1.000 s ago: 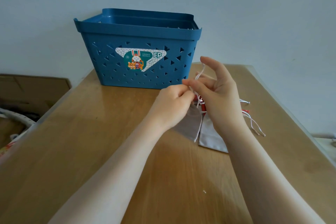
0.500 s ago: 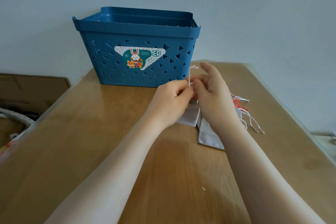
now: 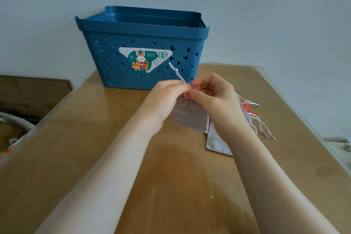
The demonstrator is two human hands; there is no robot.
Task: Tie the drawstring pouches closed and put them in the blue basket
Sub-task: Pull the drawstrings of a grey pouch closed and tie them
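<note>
Wooden tabletop, both grips pinching white cord above grey pouch, left hand, right hand, basket behind them, more pouches under right wrist

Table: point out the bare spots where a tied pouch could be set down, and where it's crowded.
The table is bare left of the left hand, from the blue basket to the near edge, and also between the forearms. It is crowded on the right: spare pouches and loose strings lie under and beside the right hand.
</note>
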